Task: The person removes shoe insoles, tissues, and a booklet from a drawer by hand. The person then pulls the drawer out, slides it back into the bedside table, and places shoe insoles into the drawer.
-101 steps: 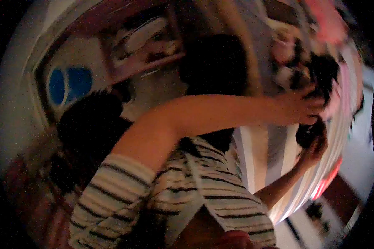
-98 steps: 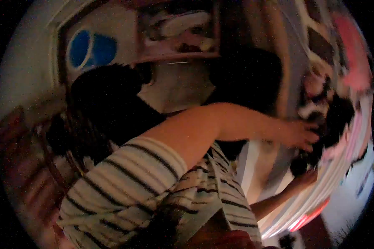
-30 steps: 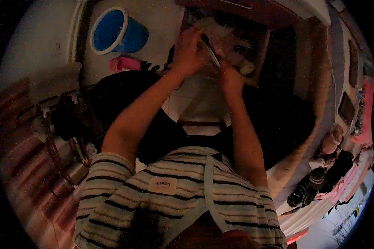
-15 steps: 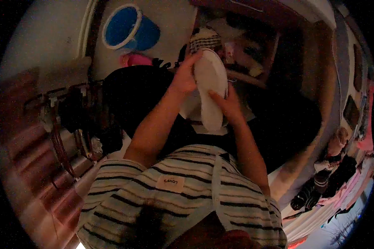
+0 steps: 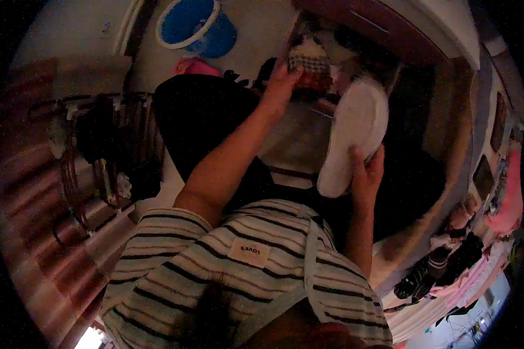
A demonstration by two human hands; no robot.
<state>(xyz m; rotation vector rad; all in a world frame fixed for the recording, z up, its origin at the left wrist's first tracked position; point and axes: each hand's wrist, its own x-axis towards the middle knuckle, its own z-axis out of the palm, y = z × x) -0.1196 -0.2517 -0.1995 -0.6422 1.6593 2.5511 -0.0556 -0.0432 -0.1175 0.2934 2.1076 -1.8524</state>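
A pale insole-shaped pad [image 5: 358,119], perhaps a shoe insole, is held upright in my right hand [image 5: 367,171], its thumb on the near face and fingers along the right edge. My left hand [image 5: 282,87] is at the front edge of an open drawer [image 5: 317,107], its fingertips beside a checked cloth item [image 5: 308,64]. Whether those fingers grip the drawer edge or an item is too dark to tell. More items lie in the drawer, partly hidden behind the pad.
A blue bucket [image 5: 218,38] with a white rim and a pink object [image 5: 197,67] are on the floor at the upper left. A rack [image 5: 108,157] with dark items stands left. Dark socks [image 5: 425,273] and pink cloth lie on the bed at right.
The pad came up from the drawer area into both hands, then moved right in my right hand alone. My left hand let go of it and moved up to the drawer.
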